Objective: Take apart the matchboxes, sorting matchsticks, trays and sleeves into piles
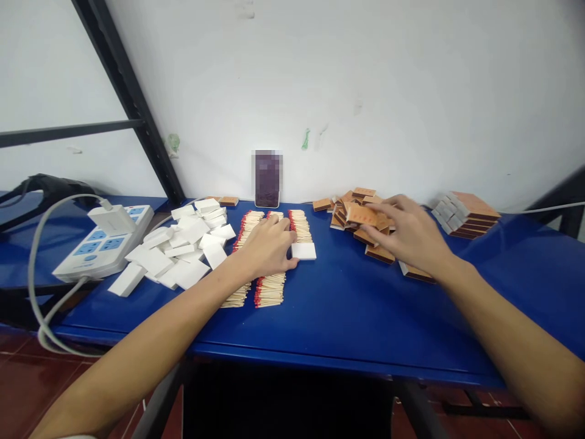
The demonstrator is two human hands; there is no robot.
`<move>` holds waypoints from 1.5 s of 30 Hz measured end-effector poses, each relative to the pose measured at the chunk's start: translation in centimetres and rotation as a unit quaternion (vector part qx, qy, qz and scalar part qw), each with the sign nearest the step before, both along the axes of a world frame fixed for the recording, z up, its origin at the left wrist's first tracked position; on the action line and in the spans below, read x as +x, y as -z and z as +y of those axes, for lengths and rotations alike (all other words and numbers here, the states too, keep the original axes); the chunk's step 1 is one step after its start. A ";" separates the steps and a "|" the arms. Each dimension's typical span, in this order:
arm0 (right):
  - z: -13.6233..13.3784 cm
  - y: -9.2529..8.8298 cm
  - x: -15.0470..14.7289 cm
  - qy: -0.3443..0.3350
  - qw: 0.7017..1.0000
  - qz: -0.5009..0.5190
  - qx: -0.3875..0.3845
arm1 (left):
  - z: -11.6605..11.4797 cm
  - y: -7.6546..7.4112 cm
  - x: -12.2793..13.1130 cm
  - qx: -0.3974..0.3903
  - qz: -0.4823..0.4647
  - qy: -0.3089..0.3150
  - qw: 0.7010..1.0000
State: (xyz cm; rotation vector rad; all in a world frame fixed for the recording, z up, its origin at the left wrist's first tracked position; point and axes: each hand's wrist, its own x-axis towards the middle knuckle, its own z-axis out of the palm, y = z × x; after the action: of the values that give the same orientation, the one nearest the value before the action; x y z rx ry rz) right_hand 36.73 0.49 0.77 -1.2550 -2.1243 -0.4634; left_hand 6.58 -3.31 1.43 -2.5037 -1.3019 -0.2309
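My left hand (270, 249) is over the rows of red-tipped matches (269, 292), its thumb and fingers closed on the left end of a small white matchbox tray (305, 250). Part of the matches is hidden under this hand and forearm. On the right, my right hand (406, 228) pinches an orange-brown matchbox sleeve (361, 214) between thumb and fingers. That sleeve is tilted above a loose heap of similar sleeves (380, 253). To the left of the matches lies a jumbled pile of white trays (155, 259).
A neat stack of matchboxes (470, 213) stands at the right. Against the wall leans a phone (267, 180). A power strip (105, 244) with a plugged-in charger and looping white cable (34, 268) sits at the left. The blue table (347, 329) ends in a front edge.
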 end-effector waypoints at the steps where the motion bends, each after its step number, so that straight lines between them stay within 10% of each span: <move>1: 0.4 -0.2 0.7 0.024 0.999 0.031 0.010 | 0.0 0.0 0.0 0.003 0.002 -0.001 1.000; 16: 2.7 -0.1 4.8 0.298 0.937 0.137 -0.122 | -0.4 -0.2 0.1 0.016 -0.002 -0.008 1.000; 45: 0.8 -1.3 2.5 0.098 0.960 0.258 -0.056 | -0.5 -0.1 0.1 0.045 -0.071 -0.003 0.996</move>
State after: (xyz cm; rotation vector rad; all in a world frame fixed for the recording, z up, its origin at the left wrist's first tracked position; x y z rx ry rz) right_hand 39.28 1.24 2.03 -1.4687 -1.6123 -0.0774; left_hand 6.66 -3.79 1.50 -2.4454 -1.3203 -0.4639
